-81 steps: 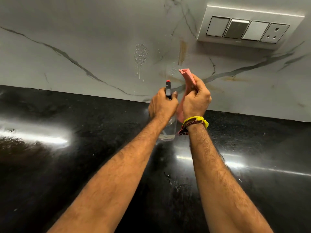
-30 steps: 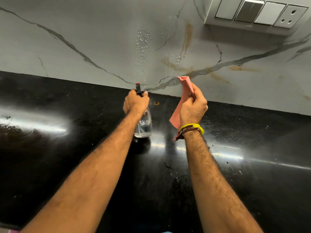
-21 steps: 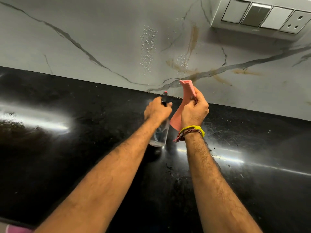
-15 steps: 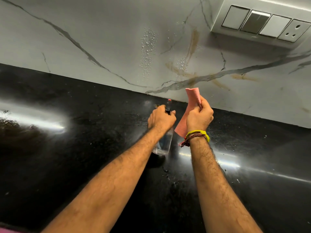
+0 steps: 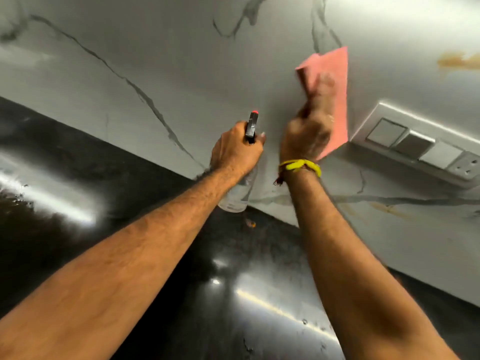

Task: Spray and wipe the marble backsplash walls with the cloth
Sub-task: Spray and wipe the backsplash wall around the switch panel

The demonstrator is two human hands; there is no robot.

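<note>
The pink cloth (image 5: 335, 81) lies spread against the grey-veined marble wall (image 5: 181, 61), just left of the switch plate (image 5: 415, 146). The right hand (image 5: 307, 133) on it is blurred, so I cannot tell how its fingers lie. The left hand (image 5: 236, 152) wraps its fingers round the clear spray bottle (image 5: 237, 196), hiding its neck, above the black counter (image 5: 78, 203).

A home kitchen: a glossy black stone countertop (image 5: 109, 193) meets a grey-veined marble backsplash (image 5: 181, 74), with a white switch-and-socket panel (image 5: 418, 149) mounted on that backsplash above the countertop, brownish stains (image 5: 457, 61) above the panel
</note>
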